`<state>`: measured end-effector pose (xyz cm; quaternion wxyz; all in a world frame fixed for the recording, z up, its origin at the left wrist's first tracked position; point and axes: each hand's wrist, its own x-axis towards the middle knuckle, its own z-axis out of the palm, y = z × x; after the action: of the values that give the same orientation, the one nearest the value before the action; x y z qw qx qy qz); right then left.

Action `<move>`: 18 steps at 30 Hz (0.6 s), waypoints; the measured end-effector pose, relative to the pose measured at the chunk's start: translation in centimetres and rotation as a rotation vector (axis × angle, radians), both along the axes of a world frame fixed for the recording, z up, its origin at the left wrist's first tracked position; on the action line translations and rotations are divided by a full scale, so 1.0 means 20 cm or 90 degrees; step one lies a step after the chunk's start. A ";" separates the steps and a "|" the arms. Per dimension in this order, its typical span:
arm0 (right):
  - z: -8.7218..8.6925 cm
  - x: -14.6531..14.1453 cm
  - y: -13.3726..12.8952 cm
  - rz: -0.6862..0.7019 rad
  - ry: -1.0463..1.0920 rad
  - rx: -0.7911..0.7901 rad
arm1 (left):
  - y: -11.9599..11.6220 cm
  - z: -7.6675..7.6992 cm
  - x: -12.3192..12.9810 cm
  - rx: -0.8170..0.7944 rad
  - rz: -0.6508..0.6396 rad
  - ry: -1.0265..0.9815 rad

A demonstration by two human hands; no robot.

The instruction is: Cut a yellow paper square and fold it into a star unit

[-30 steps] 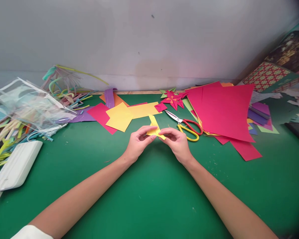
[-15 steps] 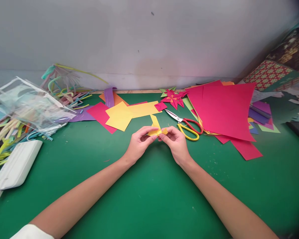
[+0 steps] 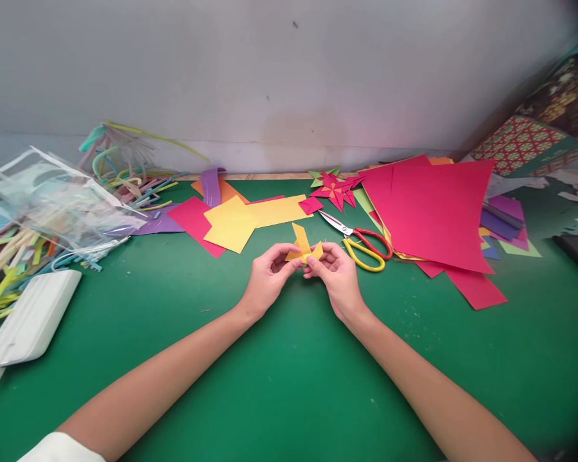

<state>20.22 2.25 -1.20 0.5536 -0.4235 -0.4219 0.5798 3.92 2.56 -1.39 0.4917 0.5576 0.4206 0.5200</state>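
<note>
Between both hands is a small folded piece of yellow paper, with pointed flaps standing up from its creased base. My left hand pinches its left side between thumb and fingers. On the right side, my right hand grips it the same way, thumb at the front. Fingertips hide part of the base. Just beyond and to the right lie scissors with one red and one yellow handle. A small red paper square rests behind the hands, near a red and green folded paper star.
Yellow sheets and a red sheet lie to the left. Large red sheets are stacked on the right. A clear plastic bag, pipe cleaners and a white device occupy the left of the green table.
The right flap of the yellow paper now stands up more, and its tall flap has shifted slightly right. Both hands keep hold of it in nearly the same place.
</note>
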 end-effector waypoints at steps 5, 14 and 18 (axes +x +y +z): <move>0.00 0.00 0.00 -0.008 0.001 0.002 | 0.01 0.00 0.01 -0.028 -0.023 -0.033; -0.01 -0.01 -0.01 0.029 -0.022 -0.009 | 0.01 0.00 0.01 -0.046 -0.005 0.003; -0.03 -0.01 -0.01 0.027 -0.033 0.005 | 0.01 0.00 0.00 -0.048 0.003 0.011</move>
<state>19.94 2.04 -1.74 0.5316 -0.4273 -0.4471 0.5788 3.96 2.77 -1.39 0.5078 0.5420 0.4451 0.5001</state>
